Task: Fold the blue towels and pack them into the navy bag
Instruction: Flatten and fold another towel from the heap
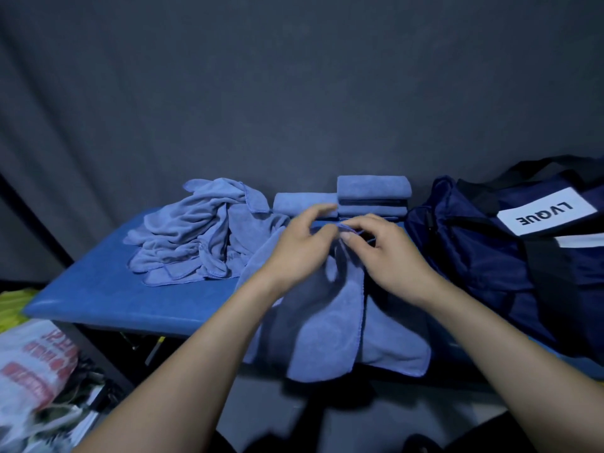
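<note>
A blue towel (330,325) hangs in front of me over the near edge of the blue table (98,299). My left hand (295,248) and my right hand (389,253) meet at its top edge, each pinching the hem between thumb and fingers. A heap of unfolded blue towels (196,233) lies at the left of the table. Folded blue towels (372,196) are stacked at the back, with one more folded towel (300,202) to their left. The navy bag (510,250) with a white label stands at the right.
A dark grey curtain (294,93) hangs behind the table. On the floor at the lower left lies a white plastic bag with red print (32,364), beside something yellow-green (13,305). A dark post (36,230) runs diagonally at the left.
</note>
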